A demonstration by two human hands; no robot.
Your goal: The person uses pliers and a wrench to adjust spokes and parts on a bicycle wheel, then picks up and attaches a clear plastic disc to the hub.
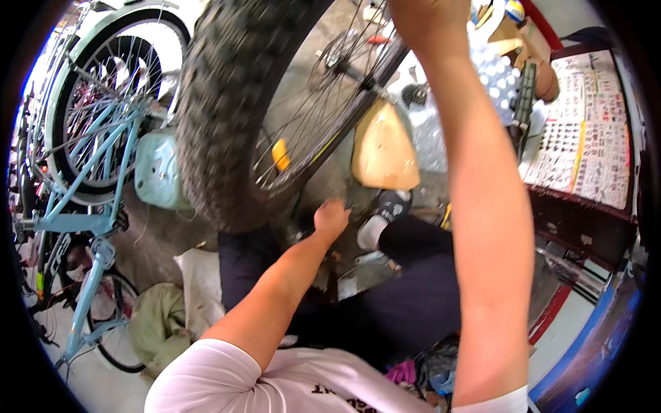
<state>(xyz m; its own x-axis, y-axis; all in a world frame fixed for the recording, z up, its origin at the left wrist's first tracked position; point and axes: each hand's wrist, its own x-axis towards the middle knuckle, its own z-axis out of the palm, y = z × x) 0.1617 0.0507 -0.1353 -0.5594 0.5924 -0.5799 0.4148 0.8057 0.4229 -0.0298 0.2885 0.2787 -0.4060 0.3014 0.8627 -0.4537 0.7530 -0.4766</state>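
A bicycle wheel with a thick knobbly black tyre point(224, 110) stands tilted in front of me, its spokes and hub point(336, 60) showing. A yellow reflector point(280, 155) sits among the spokes. My right hand point(428, 24) reaches to the far right side of the wheel at the top edge; its fingers are cut off, so its grip cannot be seen. My left hand point(332, 217) is closed, low beside the wheel's near end and above the floor. Anything inside its fingers is hidden. My left hand is apart from the tyre.
A beige plastic piece point(385, 151) lies beyond my shoe point(394, 205). Light blue bicycles point(76, 221) and a pale green plastic stool point(155, 168) stand left. A printed sheet point(582, 131) covers a low surface at right. Green cloth point(157, 323) lies at lower left.
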